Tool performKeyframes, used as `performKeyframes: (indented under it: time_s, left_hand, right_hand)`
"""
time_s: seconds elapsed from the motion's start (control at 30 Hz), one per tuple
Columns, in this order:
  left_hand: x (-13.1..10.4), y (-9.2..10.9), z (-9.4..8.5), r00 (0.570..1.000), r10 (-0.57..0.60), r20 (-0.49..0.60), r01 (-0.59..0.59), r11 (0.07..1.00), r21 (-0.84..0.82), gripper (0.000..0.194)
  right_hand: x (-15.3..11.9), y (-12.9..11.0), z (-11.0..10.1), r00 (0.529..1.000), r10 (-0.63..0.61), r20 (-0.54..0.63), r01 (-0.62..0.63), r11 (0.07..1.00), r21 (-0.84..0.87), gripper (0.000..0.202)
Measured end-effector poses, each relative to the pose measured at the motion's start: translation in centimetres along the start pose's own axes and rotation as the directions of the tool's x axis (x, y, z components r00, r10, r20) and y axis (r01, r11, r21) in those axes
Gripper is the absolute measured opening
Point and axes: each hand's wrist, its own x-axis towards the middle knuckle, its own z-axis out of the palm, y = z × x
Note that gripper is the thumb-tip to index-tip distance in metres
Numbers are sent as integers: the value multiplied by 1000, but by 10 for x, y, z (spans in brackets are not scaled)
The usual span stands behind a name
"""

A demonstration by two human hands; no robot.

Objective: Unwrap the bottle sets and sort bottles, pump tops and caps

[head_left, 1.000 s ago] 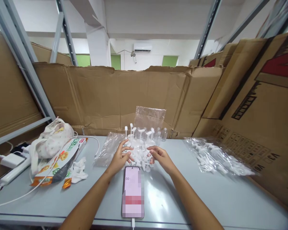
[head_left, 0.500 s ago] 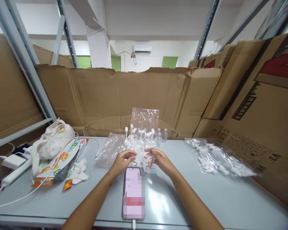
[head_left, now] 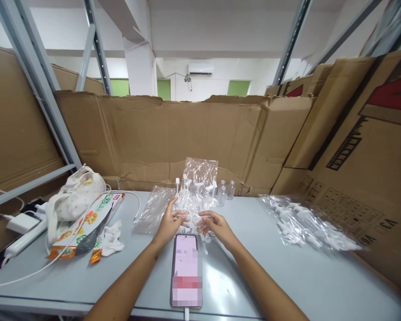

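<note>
My left hand [head_left: 169, 224] is at the left side of a clear plastic bag [head_left: 191, 203] of small white parts, its index finger raised and its other fingers curled. Across from it, my right hand [head_left: 217, 226] has its fingers bent at the bag's right side. Whether either hand pinches a small part is too small to tell. Several white pump or nozzle tops [head_left: 199, 187] stand up behind the hands, with clear bottles [head_left: 222, 192] to their right. A phone [head_left: 186, 269] showing a timer lies just in front of the hands.
A flat clear bag [head_left: 153, 209] lies to the left. Farther left are a snack packet [head_left: 87, 227], crumpled tissue [head_left: 112, 238], a white cloth bag [head_left: 75, 196] and a power strip [head_left: 25, 240]. Another bag of white parts [head_left: 307, 223] lies right. Cardboard [head_left: 187, 133] walls the back.
My left index finger has lifted and extended forward. My right hand has shifted slightly left, its fingers more curled, so the hands are closer together. The view has moved slightly.
</note>
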Motion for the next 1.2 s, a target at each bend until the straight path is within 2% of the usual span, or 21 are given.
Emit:
performKeyframes:
  time_s: [0.2,0.37,0.6,0.73,0.8,0.93,1.07,1.2]
  left_hand:
    - [0,-1,1,998,36,-54,-35,999,7,66]
    - [2,1,0,993,59,-98,-63,997,-42,63]
    - [3,12,-1,1000,21,-22,-24,989,-144,61]
    - [-3,27,-6,998,68,-1,-68,995,-79,57]
    - [-7,35,-15,994,101,-35,-102,994,-35,56]
    - [-17,41,-46,980,118,-161,-114,993,35,57]
    - [-26,29,-81,964,4,-266,16,997,73,66]
    - [-33,15,-106,923,-80,-377,132,985,114,67]
  right_hand:
    - [4,5,2,992,-45,-116,37,997,-70,39]
    - [8,3,-1,985,-75,-158,67,996,-55,41]
    - [4,-8,-5,985,-103,-140,103,995,-5,42]
    - [-2,-12,-9,994,-109,-31,108,994,-34,42]
    - [-4,-13,-13,993,-114,11,114,992,-57,45]
    - [-5,-15,-21,983,-168,-72,161,983,-92,43]
    - [-3,-17,-27,976,-188,-110,173,976,-129,40]
    - [-3,-21,-36,959,-212,-191,188,973,-137,39]
